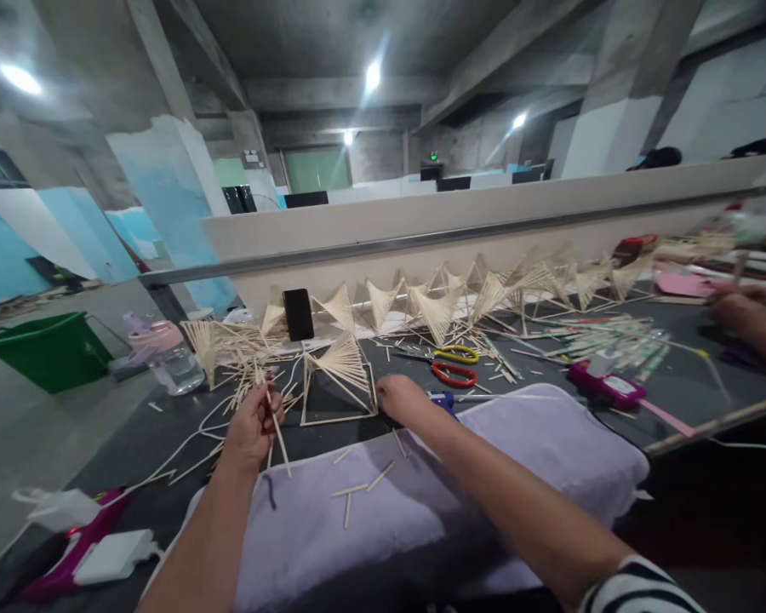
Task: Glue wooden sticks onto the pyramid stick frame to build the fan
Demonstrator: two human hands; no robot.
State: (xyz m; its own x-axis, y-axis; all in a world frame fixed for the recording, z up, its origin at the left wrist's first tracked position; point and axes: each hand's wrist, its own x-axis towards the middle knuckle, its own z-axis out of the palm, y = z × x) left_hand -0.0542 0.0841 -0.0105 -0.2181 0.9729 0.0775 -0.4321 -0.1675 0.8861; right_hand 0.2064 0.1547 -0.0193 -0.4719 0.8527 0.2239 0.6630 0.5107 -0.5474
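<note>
My left hand (254, 423) is closed on thin wooden sticks (279, 438), which point down toward the lilac cloth. A stick model (341, 370), with a twisted fan of sticks inside a square-based frame, stands on the dark table between my hands. At its right post, my right hand (401, 397) has its fingers curled, and the fingertips are mostly hidden. Behind my right wrist lies a blue glue gun (443, 400), partly covered by the arm. Scissors with red and yellow handles (454, 373) lie just beyond. Several short stick pieces (348, 491) rest on the lilac cloth (421, 498).
Several similar models (437, 311) line the partition, with a black phone (299, 314) among them. A water bottle (172, 362) and loose sticks stand left; magenta power strips (606, 385) lie right and front left. Another person's hand (744, 311) is at far right. A green bin (44, 353) stands left.
</note>
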